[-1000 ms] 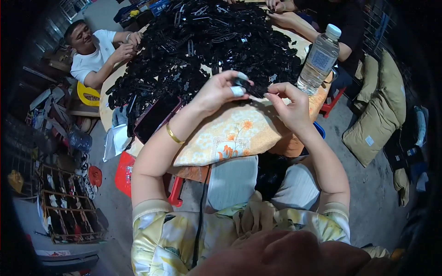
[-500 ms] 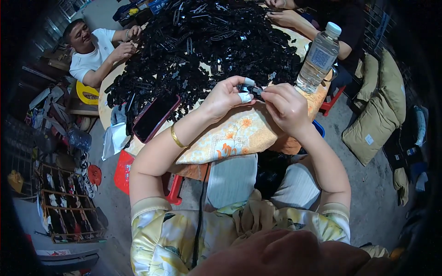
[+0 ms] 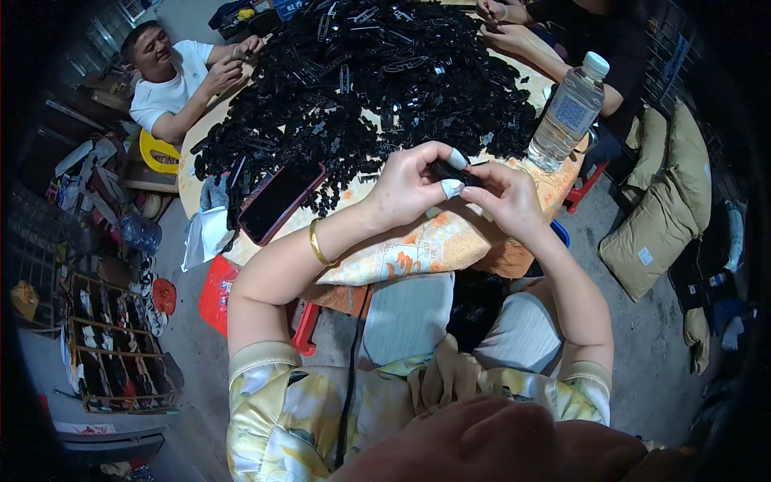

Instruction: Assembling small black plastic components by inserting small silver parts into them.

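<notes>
Over the near edge of the table my left hand (image 3: pixel 409 186) pinches a small black part (image 3: pixel 456 174) between thumb and fingers. White wraps cover the tips of its thumb and index finger. My right hand (image 3: pixel 514 197) meets it from the right, thumb and fingertips closed on the same part. The exact kind of the part cannot be made out, as fingers cover much of it. Beyond both hands spreads a large heap of small black plastic parts (image 3: pixel 385 72). Under my wrists lies a floral tablecloth (image 3: pixel 430 253).
A clear bottle (image 3: pixel 566 112) of liquid stands right of my hands. To the left lies a phone (image 3: pixel 283 201) beside a white sheet (image 3: pixel 206 237). Two other people work across the table, at far left and far right. Tan sacks (image 3: pixel 662 217) rest on the floor at right.
My right hand has turned, bringing its thumb toward the left thumb. The part has tilted and is now more covered by fingers. The whole view has shifted slightly.
</notes>
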Demonstrator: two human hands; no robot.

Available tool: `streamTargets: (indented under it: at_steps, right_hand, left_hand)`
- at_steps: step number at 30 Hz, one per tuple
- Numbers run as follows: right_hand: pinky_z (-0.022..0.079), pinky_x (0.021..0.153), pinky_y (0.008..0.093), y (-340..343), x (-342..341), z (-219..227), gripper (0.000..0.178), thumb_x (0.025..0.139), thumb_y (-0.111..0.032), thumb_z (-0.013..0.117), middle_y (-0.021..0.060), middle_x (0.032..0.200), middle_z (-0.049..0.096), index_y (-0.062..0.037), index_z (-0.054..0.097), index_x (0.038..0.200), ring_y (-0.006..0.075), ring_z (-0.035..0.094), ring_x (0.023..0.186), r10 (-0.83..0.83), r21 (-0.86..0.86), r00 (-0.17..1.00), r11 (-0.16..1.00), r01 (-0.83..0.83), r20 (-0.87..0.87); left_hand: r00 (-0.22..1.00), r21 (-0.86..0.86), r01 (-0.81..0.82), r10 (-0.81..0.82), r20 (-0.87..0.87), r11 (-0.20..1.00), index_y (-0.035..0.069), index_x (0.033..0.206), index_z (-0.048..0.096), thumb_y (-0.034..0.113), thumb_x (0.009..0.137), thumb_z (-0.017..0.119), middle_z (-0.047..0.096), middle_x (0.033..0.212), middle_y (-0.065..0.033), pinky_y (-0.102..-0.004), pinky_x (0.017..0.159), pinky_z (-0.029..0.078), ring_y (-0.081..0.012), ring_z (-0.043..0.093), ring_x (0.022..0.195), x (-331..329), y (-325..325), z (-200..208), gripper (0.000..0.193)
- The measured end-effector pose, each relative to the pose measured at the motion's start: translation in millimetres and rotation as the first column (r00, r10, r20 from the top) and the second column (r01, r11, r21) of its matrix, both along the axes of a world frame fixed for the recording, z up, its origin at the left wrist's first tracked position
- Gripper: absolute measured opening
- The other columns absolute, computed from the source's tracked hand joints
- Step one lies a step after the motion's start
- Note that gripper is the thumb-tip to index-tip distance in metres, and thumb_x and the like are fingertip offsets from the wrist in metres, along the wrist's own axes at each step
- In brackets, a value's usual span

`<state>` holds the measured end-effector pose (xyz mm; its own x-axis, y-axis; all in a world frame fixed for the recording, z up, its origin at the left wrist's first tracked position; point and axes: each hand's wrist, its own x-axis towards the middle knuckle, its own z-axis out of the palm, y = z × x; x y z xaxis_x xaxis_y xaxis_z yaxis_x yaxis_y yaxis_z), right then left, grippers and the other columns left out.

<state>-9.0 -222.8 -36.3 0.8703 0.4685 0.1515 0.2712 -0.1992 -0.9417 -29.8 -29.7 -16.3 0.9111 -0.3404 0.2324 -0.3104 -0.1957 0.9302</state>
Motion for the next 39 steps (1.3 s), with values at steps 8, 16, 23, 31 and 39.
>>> streamTargets:
  at_steps: [8, 16, 23, 31, 39]
  right_hand:
    - [0.044, 0.056, 0.0217, -53, 7, 29, 0.027, 0.075, -0.016, 0.072, -0.0004, 0.073, 0.062, 0.0016, 0.065, 0.095, 0.0069, 0.055, 0.063, 0.457, -0.136, 0.882, 0.873, -0.469, -0.111]
    - [0.047, 0.058, 0.0287, -40, 21, 10, 0.025, 0.076, -0.019, 0.068, 0.0096, 0.075, 0.064, -0.0013, 0.066, 0.094, 0.0169, 0.060, 0.063, 0.210, -0.329, 0.894, 0.941, -0.075, 0.397]
    - [0.046, 0.066, 0.0368, -12, 39, -20, 0.015, 0.073, -0.013, 0.066, 0.0097, 0.081, 0.056, -0.0034, 0.062, 0.084, 0.0263, 0.054, 0.075, 0.031, -0.328, 0.620, 0.869, 0.371, 0.784]
    - [0.046, 0.064, 0.0351, -14, 34, -16, 0.012, 0.073, -0.012, 0.066, 0.0088, 0.075, 0.057, -0.0042, 0.059, 0.078, 0.0269, 0.054, 0.072, 0.060, -0.327, 0.592, 0.876, 0.354, 0.804]
    - [0.048, 0.065, 0.0312, -8, 10, 14, 0.013, 0.069, 0.001, 0.066, 0.0108, 0.082, 0.064, 0.0000, 0.063, 0.081, 0.0226, 0.061, 0.074, -0.131, 0.064, 0.620, 0.990, 0.129, 0.774]
  left_hand:
    - [0.981, 0.200, -0.187, 0.172, 0.089, 0.962, 0.002, 0.113, 0.053, 0.019, 0.083, 0.062, 0.059, 0.100, -0.0090, -0.0254, 0.074, 0.049, -0.0126, 0.058, 0.090, 48, 22, 14, 0.036]
    - [0.805, 0.671, -0.573, 0.478, 0.352, 0.471, 0.002, 0.117, 0.048, 0.018, 0.077, 0.065, 0.060, 0.100, -0.0192, -0.0383, 0.086, 0.045, -0.0323, 0.058, 0.097, 125, 65, -9, 0.047]
    - [0.731, 0.377, -0.682, 0.594, 0.335, 0.626, 0.002, 0.105, 0.055, 0.015, 0.071, 0.069, 0.062, 0.082, -0.0101, -0.0305, 0.073, 0.048, -0.0215, 0.061, 0.077, 108, 62, -2, 0.040]
    - [0.959, 0.231, -0.213, 0.158, 0.234, 0.949, 0.002, 0.096, 0.058, 0.006, 0.075, 0.068, 0.060, 0.085, -0.0005, -0.0218, 0.068, 0.047, -0.0067, 0.055, 0.075, 36, 19, 5, 0.024]
    - [0.999, 0.173, -0.041, 0.044, -0.018, 0.984, -0.001, 0.101, 0.060, 0.007, 0.073, 0.071, 0.061, 0.084, -0.0021, -0.0204, 0.061, 0.049, -0.0053, 0.057, 0.070, 18, 3, -1, 0.031]
